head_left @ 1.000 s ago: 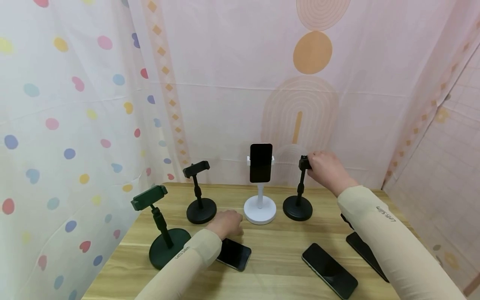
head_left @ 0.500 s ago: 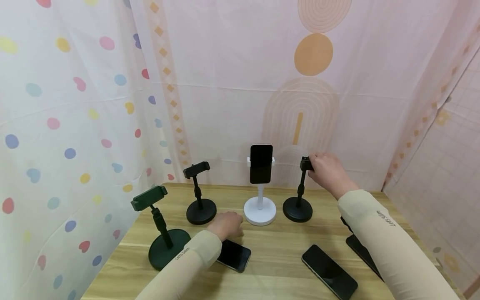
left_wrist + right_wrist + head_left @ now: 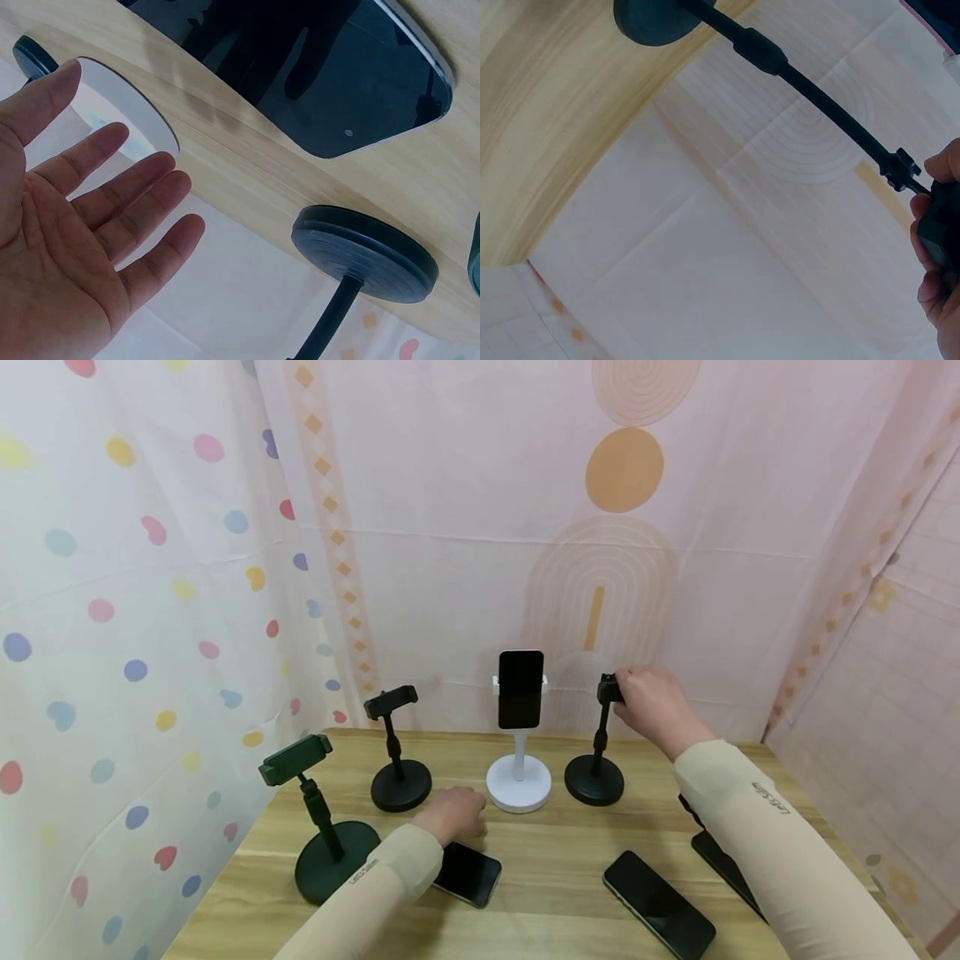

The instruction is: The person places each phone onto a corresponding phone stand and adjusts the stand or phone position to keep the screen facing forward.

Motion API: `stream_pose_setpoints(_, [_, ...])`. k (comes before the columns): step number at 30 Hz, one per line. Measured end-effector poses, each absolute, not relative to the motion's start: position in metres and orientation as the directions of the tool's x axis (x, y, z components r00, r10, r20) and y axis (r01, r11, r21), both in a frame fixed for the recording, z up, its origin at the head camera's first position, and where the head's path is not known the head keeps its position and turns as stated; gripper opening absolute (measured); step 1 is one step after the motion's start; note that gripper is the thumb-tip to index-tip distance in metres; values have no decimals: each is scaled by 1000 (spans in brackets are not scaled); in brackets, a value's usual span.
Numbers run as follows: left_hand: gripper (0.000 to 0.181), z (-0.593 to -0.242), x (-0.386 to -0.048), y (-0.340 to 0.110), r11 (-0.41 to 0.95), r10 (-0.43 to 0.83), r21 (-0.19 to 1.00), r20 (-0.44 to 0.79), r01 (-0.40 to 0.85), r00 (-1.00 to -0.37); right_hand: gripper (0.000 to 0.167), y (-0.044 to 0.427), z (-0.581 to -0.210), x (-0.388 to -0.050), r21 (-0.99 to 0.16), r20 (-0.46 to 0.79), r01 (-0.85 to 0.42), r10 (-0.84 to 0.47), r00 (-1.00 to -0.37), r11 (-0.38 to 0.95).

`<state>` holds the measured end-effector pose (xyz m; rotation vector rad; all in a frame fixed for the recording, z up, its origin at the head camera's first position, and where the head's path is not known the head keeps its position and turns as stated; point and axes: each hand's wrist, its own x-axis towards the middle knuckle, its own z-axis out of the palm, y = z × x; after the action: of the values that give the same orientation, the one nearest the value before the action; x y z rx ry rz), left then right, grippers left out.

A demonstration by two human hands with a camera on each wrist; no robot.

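Observation:
My right hand (image 3: 657,707) grips the clamp head of a black phone stand (image 3: 597,768) at the back right; in the right wrist view its thumb and fingers (image 3: 924,244) curl round the dark clamp. My left hand (image 3: 453,814) hovers beside a dark smartphone (image 3: 470,872) lying on the table. Its fingers (image 3: 150,262) are spread and relaxed in the left wrist view, holding nothing. Between the hands stands a white phone stand (image 3: 519,783), with an upright black smartphone (image 3: 521,690) in its clamp.
A second black phone stand (image 3: 402,783) and a dark green phone stand (image 3: 330,860) are on the left. One smartphone (image 3: 660,906) lies at the front right, another (image 3: 726,870) partly under my right sleeve. Patterned curtains (image 3: 450,527) enclose the wooden table (image 3: 555,885).
Almost nothing differs: both hands keep their places, and the whole scene shifts slightly with the head camera.

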<state>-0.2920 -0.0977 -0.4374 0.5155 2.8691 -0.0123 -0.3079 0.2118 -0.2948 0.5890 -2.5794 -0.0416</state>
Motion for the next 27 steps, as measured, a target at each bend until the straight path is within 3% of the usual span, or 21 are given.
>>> stream_pose_setpoints(8, [32, -439, -291, -100, 934, 354, 36, -218, 355, -909, 28, 212, -298, -307, 66, 464, -389, -374, -803, 919])
stream_pose_setpoints(16, [34, -437, -289, -100, 932, 359, 28, -218, 362, -908, 53, 218, -303, -305, -51, 441, -372, -313, -841, 927])
stream_pose_setpoints(27, [30, -434, -287, -99, 933, 354, 27, -223, 358, -908, 70, 238, -302, -295, -153, 327, -280, -219, -919, 948])
